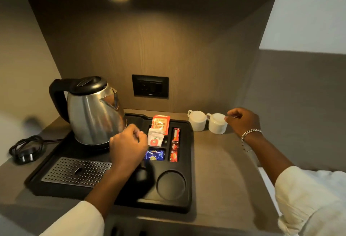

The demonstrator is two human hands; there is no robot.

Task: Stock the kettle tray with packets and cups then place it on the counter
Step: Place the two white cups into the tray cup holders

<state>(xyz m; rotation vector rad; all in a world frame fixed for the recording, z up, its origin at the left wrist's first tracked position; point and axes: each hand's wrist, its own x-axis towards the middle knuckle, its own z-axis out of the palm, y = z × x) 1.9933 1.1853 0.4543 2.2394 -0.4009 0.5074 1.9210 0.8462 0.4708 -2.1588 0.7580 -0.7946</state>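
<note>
Packets already in the tray (189, 160): orange sachet (161, 124) standing at the back of the packet compartment, white sachet with a red apple mark (155, 138) leaning just in front of it, blue packet (154, 155) in the slot below, red stick packets (175, 145) upright in the narrow slot to the right. Kettle (93, 112) seated on its base at the tray's back left, perforated drip grate (76, 171) in front, power cord (26, 149) coiled on the counter (221, 170) off the tray's left edge. Packet stocking judged largely done. Cups not yet stocked: two white cups (197, 120) upside down on the counter, just beside the tray's back right corner and touching or nearly touching each other, with the round cup recess (171, 185) at the tray's front right bare. Left hand (128, 149) hovering over the packet compartments, fingers curled loosely inward, apparently pinching nothing, though too blurred to rule out something small. Right hand (242, 121) against the nearer cup (217, 123), fingertips closed at its upturned base; firm pinch or mere touch impossible to tell. Tray resting on the counter, yet possibly due for final positioning. Remaining, by this reading: cups into the tray, then settling the tray in place.
</note>
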